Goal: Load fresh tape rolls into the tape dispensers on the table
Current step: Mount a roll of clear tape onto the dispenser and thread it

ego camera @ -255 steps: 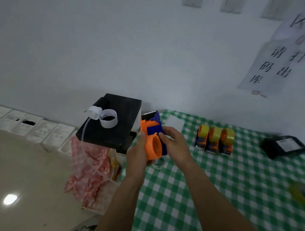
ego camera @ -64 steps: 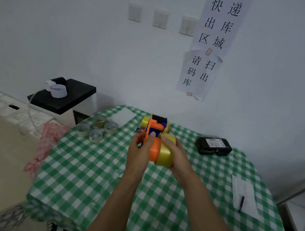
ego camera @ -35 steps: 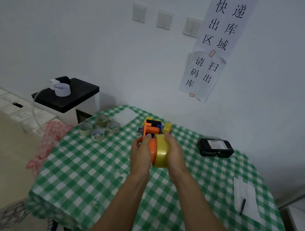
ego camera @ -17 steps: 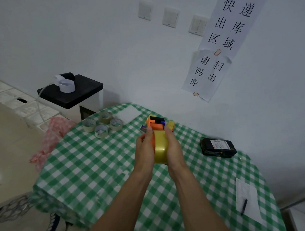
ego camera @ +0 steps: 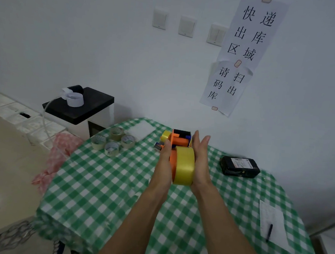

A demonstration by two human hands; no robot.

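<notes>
In the head view, both hands are raised above the worktop (ego camera: pixel 102 182), which is covered with a green and white checked cloth. Between the hands there is an orange tape dispenser (ego camera: pixel 178 142) with a yellow tape roll (ego camera: pixel 184 168) sitting on its hub. The left hand (ego camera: pixel 164 162) lies flat against the left side of the dispenser, with the fingers straight and close together. The right hand (ego camera: pixel 200 161) is spread flat, fingers stretched forward, and its palm presses on the right face of the yellow tape roll, so the roll and the dispenser are squeezed between the two palms. Neither hand curls its fingers around the thing. Just beyond the left hand, another loaded dispenser (ego camera: pixel 164 138) with a yellow roll partly shows behind the held one; how it stands cannot be told. Farther to the left of the left hand, four small tape rolls (ego camera: pixel 112 142) lie flat on the worktop in a close group, and a white sheet (ego camera: pixel 139 129) lies just behind them. To the right of the right hand, well apart from it, a black parcel (ego camera: pixel 239 166) with a white label rests on the cloth. Nearer to the person on the right side, a paper (ego camera: pixel 271 219) lies on the worktop with a pen (ego camera: pixel 269 232) on it.
</notes>
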